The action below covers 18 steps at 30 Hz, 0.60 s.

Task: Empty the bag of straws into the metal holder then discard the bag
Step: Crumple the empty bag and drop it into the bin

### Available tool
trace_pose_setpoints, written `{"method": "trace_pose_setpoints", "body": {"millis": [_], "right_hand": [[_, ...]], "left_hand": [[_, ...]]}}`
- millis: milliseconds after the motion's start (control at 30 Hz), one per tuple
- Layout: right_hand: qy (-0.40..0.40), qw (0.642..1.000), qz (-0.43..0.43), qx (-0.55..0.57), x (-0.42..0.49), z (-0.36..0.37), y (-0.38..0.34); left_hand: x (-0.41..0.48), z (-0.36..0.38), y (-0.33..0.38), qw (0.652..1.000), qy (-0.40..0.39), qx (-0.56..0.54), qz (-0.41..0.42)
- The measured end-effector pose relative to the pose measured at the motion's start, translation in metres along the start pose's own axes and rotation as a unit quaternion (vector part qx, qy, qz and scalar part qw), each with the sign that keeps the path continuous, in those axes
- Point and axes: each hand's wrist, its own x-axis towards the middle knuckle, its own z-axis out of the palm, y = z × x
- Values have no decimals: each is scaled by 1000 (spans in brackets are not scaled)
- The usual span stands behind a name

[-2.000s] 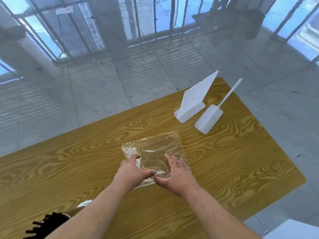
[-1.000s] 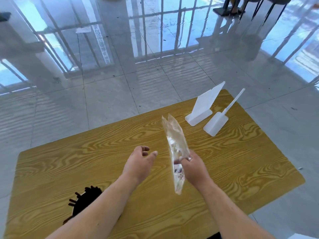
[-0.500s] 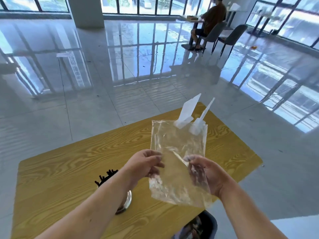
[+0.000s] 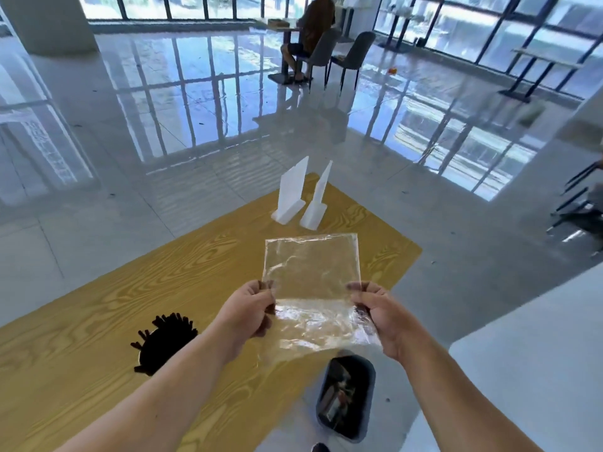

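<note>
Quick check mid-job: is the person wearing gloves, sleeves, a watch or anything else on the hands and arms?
No. The left hand and right hand are bare, with no gloves and no rings that I can make out. The left forearm and right forearm are bare too: no sleeve, watch or band shows up to the frame's lower edge.
</note>
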Motion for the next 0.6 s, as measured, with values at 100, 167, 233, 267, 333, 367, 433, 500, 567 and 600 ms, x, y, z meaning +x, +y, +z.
{"method": "trace_pose_setpoints", "body": {"millis": [100, 167, 233, 267, 333, 367, 433, 500, 567, 600], "right_hand": [[34, 998, 7, 46, -8, -25, 8], [64, 996, 11, 66, -12, -43, 15], [93, 994, 18, 45, -14, -61, 23], [105, 994, 22, 24, -15, -70, 29], [124, 992, 14, -25, -13, -87, 39], [133, 989, 3, -63, -10, -95, 44], [152, 976, -18, -158, -5, -107, 50], [147, 966, -24, -211, -1, -117, 54], [110, 976, -8, -190, 4, -128, 56], [92, 982, 2, -167, 5, -133, 56]], "left_hand": [[6, 27, -7, 1000, -25, 2, -5], [11, 47, -10, 999, -32, 6, -11], [17, 69, -12, 1000, -24, 16, -2], [20, 81, -13, 1000, -14, 26, 7], [26, 104, -15, 996, 5, 79, 46], [27, 116, -17, 990, 6, 123, 74], [30, 138, -21, 970, 2, 210, 122], [34, 157, -26, 948, 0, 281, 151], [42, 175, -27, 939, -10, 308, 151], [45, 181, -25, 945, -20, 299, 135]]}}
